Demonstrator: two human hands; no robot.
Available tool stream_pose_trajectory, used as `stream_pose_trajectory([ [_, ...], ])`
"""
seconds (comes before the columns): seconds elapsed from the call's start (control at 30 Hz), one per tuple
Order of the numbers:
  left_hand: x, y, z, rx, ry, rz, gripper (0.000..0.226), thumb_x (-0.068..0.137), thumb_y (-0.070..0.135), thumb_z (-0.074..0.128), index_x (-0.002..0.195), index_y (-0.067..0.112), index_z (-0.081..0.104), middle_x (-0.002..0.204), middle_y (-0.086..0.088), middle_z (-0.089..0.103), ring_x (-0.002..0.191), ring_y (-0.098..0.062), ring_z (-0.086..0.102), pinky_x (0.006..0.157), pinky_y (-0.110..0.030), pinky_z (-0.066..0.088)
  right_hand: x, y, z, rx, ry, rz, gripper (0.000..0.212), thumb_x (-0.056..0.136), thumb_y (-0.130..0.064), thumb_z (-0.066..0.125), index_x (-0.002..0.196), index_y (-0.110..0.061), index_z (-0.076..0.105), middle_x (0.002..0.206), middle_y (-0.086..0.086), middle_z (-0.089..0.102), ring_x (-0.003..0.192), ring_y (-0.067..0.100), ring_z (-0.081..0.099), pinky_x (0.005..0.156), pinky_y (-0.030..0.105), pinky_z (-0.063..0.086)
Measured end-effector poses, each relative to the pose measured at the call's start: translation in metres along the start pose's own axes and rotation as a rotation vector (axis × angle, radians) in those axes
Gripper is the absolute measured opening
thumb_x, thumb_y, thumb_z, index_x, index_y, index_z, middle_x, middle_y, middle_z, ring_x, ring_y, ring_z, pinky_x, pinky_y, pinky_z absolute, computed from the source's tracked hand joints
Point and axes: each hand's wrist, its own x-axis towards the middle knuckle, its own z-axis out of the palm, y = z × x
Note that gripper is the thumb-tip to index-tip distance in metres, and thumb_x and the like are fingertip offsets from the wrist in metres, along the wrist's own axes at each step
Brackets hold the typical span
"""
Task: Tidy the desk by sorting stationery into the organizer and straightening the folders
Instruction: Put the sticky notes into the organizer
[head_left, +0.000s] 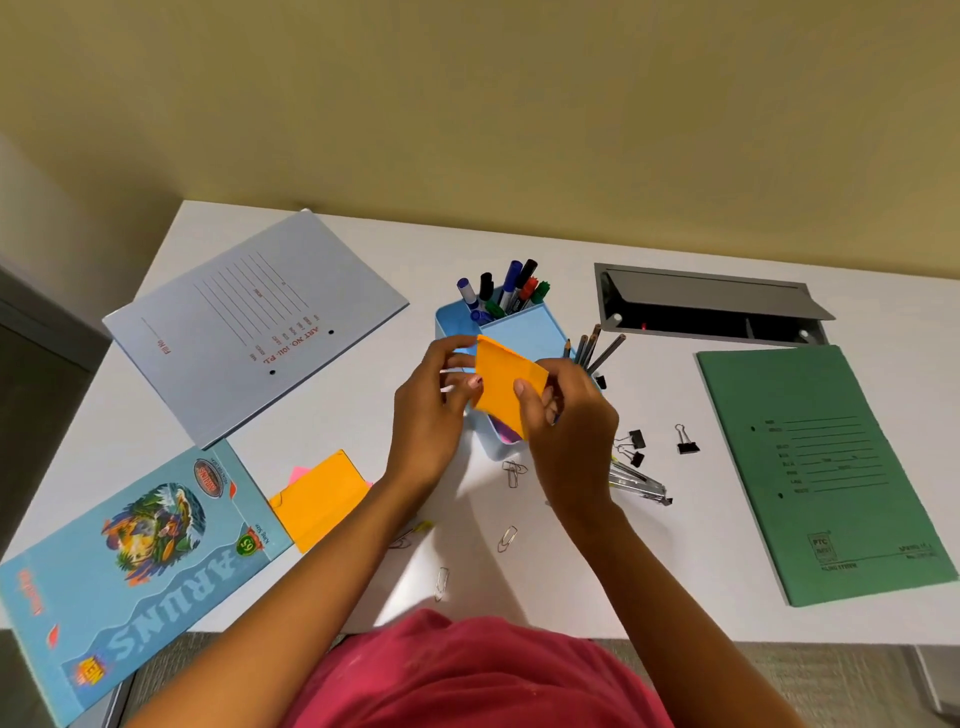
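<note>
Blue organizer (524, 327) at desk centre: the rear compartment holds roughly seven markers (506, 291), and four pencils (592, 345) stand at its right side. Above its front compartment, the left hand (431, 415) and right hand (571, 426) both pinch one orange note pad (506, 387). One grey folder (249, 322) lies far left, one green folder (826, 467) far right, with three binder clips (687, 441) between the organizer and the green folder.

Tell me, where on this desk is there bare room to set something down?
Bare desk lies between the paper clips and the green folder, and between the grey folder and the organizer. Crowded: right of the organizer, with binder clips and pencils.
</note>
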Motion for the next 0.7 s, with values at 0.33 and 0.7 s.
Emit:
stream_pose_trajectory([
  [0.33,-0.013,-0.027,0.011,0.325,-0.169,-0.019,0.04,0.098,0.01,0.044,0.137,0.02,0.046,0.144,-0.001,0.046,0.131,-0.019,0.045,0.108,-0.024,0.032,-0.014,0.019,0.027,-0.155,-0.091,-0.214,0.01,0.087,0.003,0.062,0.094,0.01,0.06,0.091,0.021,0.065,0.08,0.031,0.065,0.063,0.031,0.057],
  [0.7,-0.019,-0.038,0.019,0.353,-0.207,-0.096,0.049,0.1,0.026,0.041,0.147,0.028,0.028,0.154,0.003,0.031,0.139,-0.02,0.036,0.112,-0.031,0.029,-0.023,0.021,0.03,-0.313,-0.226,-0.093,0.031,0.096,-0.016,0.055,0.117,0.006,0.059,0.095,0.018,0.065,0.086,0.028,0.063,0.078,0.032,0.055],
])
